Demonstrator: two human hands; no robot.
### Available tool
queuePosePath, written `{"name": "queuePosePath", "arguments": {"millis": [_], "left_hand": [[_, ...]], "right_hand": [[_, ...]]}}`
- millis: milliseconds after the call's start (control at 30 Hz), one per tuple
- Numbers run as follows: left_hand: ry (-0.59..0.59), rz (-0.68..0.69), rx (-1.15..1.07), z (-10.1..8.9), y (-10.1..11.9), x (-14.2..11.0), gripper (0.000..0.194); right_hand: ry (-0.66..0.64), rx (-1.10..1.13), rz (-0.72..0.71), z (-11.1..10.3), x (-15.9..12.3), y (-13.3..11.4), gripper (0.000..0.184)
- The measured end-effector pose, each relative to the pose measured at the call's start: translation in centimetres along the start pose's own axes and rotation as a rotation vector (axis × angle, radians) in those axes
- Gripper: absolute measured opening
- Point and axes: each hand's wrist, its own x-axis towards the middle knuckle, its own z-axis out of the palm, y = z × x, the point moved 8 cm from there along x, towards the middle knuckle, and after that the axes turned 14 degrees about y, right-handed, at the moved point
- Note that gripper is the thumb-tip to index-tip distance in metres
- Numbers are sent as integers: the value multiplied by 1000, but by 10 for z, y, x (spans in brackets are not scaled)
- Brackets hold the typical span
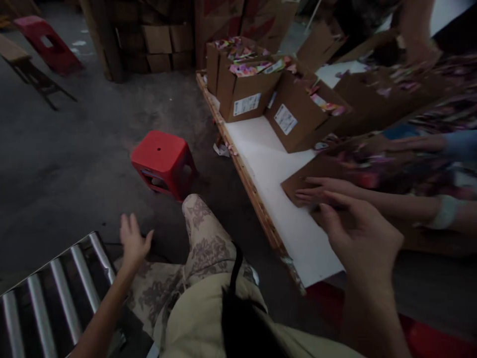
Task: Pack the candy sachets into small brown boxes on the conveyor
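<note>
My left hand (134,242) hangs over the floor beside the metal roller conveyor (61,281), fingers spread and nothing in it. My right hand (363,238) is raised at the near end of the white table (257,164), its thumb and fingertips drawn together. Whatever lies between those fingertips, if anything, is too blurred to make out. Just beyond it, a co-worker's hand (328,190) rests against a low cardboard box (298,181) with colourful packets in it. The same box has another hand (402,144) with a blue sleeve at its far side.
Open cartons of packets, including a labelled carton (244,94) and a tilted carton (303,117), stand along the table. A red stool (160,156) is on the floor ahead. Farther off are another red stool (50,44), a wooden bench (17,52) and stacked boxes (158,40).
</note>
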Motion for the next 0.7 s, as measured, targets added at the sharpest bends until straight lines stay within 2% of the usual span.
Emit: {"name": "queuePosePath", "arguments": {"millis": [67, 133, 200, 267, 367, 433, 533, 600, 700], "left_hand": [[-34, 127, -197, 56, 74, 13, 89], [-72, 205, -359, 92, 147, 14, 84], [-130, 258, -479, 113, 210, 5, 79], [-213, 290, -577, 124, 257, -8, 73], [-324, 275, -688, 140, 300, -19, 63], [-360, 232, -735, 153, 318, -15, 58], [-412, 135, -776, 177, 341, 1, 50], [-457, 70, -800, 194, 357, 11, 46], [-541, -70, -850, 220, 383, 23, 42]], "right_hand": [[73, -94, 11, -24, -9, 16, 25], [66, -144, 52, -41, -20, 35, 23], [48, -157, 111, -53, -30, 56, 23], [60, -190, 148, -60, -34, 76, 24], [116, -214, 149, -46, -25, 98, 27], [117, -190, 131, -15, -10, 106, 35], [63, -236, 164, 44, 17, 121, 48], [32, -283, 203, 74, 32, 132, 44], [-27, -291, 196, 92, 43, 144, 31]]}}
